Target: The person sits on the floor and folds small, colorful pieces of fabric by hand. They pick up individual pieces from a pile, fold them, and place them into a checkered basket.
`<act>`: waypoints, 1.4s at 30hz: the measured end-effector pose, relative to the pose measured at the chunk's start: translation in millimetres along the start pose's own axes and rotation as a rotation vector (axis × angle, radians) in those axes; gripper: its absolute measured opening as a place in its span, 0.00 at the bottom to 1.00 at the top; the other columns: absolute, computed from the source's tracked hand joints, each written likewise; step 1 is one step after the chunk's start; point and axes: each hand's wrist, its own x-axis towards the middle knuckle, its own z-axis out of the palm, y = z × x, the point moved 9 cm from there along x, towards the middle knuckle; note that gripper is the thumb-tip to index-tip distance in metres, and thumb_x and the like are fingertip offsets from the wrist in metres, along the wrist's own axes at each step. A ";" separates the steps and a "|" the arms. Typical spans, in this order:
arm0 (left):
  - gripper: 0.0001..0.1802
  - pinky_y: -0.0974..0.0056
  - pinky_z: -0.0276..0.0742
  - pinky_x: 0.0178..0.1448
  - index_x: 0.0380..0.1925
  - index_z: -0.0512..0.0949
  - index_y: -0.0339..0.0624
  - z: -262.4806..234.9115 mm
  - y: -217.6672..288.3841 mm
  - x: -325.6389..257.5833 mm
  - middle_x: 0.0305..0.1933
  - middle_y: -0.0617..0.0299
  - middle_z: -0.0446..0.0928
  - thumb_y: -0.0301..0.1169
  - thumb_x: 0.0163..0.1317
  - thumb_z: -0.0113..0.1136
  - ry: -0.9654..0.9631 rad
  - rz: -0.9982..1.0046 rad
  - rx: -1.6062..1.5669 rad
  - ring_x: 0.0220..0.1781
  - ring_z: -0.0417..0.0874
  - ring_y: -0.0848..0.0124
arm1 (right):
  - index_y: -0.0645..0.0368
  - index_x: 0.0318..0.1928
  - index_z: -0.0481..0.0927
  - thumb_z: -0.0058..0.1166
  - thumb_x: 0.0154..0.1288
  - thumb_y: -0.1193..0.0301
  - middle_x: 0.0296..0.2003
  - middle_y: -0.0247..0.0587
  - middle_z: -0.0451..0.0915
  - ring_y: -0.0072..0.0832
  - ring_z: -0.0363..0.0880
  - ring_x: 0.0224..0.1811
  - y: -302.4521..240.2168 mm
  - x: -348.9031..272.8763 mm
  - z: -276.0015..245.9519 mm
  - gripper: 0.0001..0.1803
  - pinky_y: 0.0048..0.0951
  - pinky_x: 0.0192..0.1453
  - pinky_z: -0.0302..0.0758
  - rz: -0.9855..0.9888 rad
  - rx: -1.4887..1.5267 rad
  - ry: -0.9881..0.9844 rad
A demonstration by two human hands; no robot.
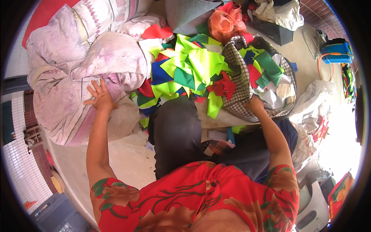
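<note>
My left hand [101,96] lies with its fingers spread on a big, pale pinkish-white cloth bundle [116,54], holding nothing. On the right, my right hand [255,104] is closed on the near edge of a black-and-white checked cloth bag [235,65]; its fingertips are partly hidden. Green, red, blue and white fabric pieces [266,69] fill the bag's open mouth. Between my hands, beyond my knee, spreads a loose heap of fabric scraps [193,65], mostly bright yellow-green with some red, blue and dark green.
Behind the heap stand a grey fabric container [185,15] and an orange-red plastic bag [227,23]. White plastic sacks [315,104] lie to the right, with a blue case [337,50] farther back. My dark-trousered knee [176,127] rises in front of the heap.
</note>
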 end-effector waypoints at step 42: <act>0.60 0.14 0.33 0.54 0.71 0.42 0.47 18.1 26.9 18.3 0.75 0.44 0.32 0.41 0.43 0.72 0.127 -0.040 0.041 0.75 0.31 0.40 | 0.42 0.68 0.57 0.73 0.35 0.63 0.66 0.43 0.54 0.46 0.48 0.71 -51.0 -47.2 -124.6 0.55 0.60 0.68 0.48 -0.266 -0.345 0.400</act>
